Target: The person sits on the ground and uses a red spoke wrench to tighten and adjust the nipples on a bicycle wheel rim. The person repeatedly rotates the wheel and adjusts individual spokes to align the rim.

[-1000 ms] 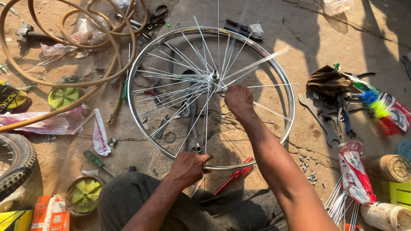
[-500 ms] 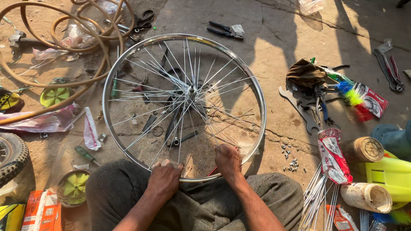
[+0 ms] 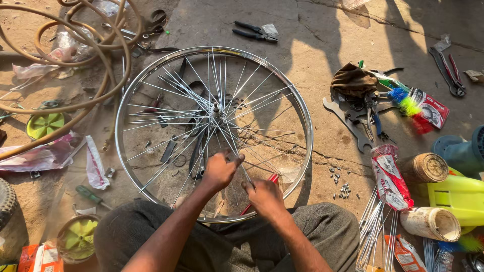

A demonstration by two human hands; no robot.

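Steel spokes pass between fingers of both hands.

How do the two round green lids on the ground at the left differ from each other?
The upper green lid lies in sunlight and shows whole; the lower green lid sits in shade by the person's knee, inside a brownish rim. The upper one lies beside the hose. Both show spoke-like ribs.
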